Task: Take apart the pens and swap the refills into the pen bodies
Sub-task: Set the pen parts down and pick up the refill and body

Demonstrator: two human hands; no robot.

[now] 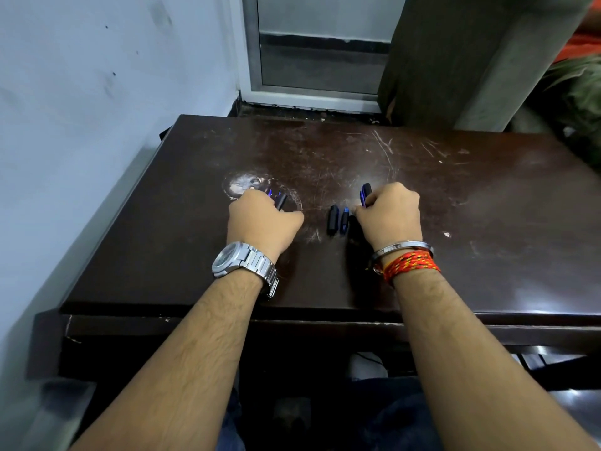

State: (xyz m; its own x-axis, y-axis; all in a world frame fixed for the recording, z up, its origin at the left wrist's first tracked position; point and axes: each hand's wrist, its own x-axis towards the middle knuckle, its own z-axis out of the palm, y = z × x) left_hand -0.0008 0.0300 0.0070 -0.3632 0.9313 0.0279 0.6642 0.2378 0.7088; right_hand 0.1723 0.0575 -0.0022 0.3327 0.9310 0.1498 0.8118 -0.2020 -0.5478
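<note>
On the dark brown table [455,196] my left hand [260,219], with a silver watch on the wrist, is closed around dark pen parts [280,200] with blue tips that poke out past the fingers. My right hand [388,216], wearing a steel bangle and red thread, grips a dark blue pen body [365,192] that sticks out away from me. Between the hands lie two short loose pieces side by side: a black cap [332,219] and a blue-tipped piece [344,220]. What else either fist holds is hidden.
A round pale worn patch [244,185] marks the table just beyond my left hand. A white wall [97,109] runs along the left side, a window frame [312,96] stands behind the table, and a curtain [455,60] hangs at the back right.
</note>
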